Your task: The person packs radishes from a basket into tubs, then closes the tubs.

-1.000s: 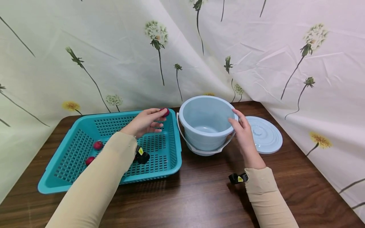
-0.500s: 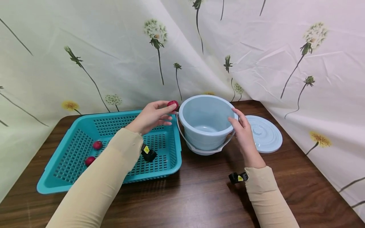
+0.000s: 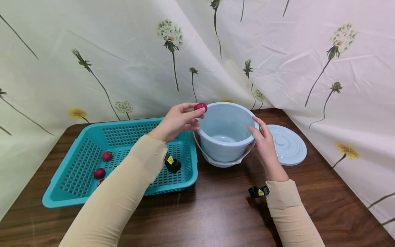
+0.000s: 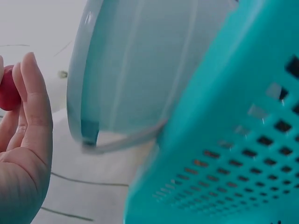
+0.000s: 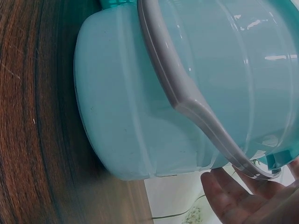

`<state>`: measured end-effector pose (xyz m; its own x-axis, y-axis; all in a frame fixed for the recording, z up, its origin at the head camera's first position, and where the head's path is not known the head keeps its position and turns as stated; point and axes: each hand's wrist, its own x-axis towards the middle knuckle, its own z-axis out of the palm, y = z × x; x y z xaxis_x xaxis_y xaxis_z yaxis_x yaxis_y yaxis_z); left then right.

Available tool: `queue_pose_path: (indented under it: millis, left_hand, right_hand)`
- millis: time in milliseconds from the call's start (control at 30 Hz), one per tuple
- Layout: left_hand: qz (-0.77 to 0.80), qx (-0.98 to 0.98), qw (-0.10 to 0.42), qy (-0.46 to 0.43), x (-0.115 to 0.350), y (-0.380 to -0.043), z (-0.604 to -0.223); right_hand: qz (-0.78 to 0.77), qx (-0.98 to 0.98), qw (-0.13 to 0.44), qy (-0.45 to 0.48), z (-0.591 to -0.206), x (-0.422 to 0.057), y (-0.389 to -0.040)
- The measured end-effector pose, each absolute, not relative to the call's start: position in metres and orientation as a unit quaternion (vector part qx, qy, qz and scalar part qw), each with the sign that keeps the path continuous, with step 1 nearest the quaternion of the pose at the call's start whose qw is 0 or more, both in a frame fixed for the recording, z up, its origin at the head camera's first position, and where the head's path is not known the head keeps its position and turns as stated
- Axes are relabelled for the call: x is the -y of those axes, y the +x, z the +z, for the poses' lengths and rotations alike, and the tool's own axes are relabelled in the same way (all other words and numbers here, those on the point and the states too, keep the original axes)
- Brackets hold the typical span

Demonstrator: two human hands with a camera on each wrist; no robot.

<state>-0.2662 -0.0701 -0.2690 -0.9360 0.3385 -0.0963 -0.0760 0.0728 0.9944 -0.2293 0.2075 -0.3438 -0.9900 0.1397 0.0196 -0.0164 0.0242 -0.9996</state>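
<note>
A small round red fruit (image 3: 201, 107) is pinched between the thumb and fingertips of my left hand (image 3: 177, 120), at the left edge of the bucket's mouth. In the left wrist view the fruit (image 4: 9, 93) shows at the far left, partly cut off. The light blue bucket (image 3: 220, 151) stands upright, with nothing visible inside, its pale handle hanging at the front. My right hand (image 3: 266, 145) holds the bucket's right rim, and in the right wrist view its fingers (image 5: 224, 189) reach round the outside near the handle's end.
Left of the bucket sits a turquoise perforated basket (image 3: 120, 120) with a few red fruits (image 3: 107, 156) in it, partly hidden by the left sleeve. A light blue lid (image 3: 288, 145) lies to the right on the brown wooden table (image 3: 216, 212). Behind hangs a flower-patterned cloth (image 3: 132, 51).
My left hand has moved right and slightly up with the red fruit, from over the basket to the bucket's rim. My right hand stays on the rim.
</note>
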Motion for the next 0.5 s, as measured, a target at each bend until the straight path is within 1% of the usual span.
queue_pose_path:
  millis: [233,500]
  left_hand:
    - [0.679,-0.710,0.150,0.108,0.053,-0.265,-0.265]
    - [0.698,-0.687,0.165,0.117,0.032,-0.263,-0.263]
  right_hand:
    - [0.697,0.714,0.056,-0.038,-0.343,-0.207,-0.229]
    - [0.704,0.706,0.057,-0.041,-0.343,-0.207,-0.228]
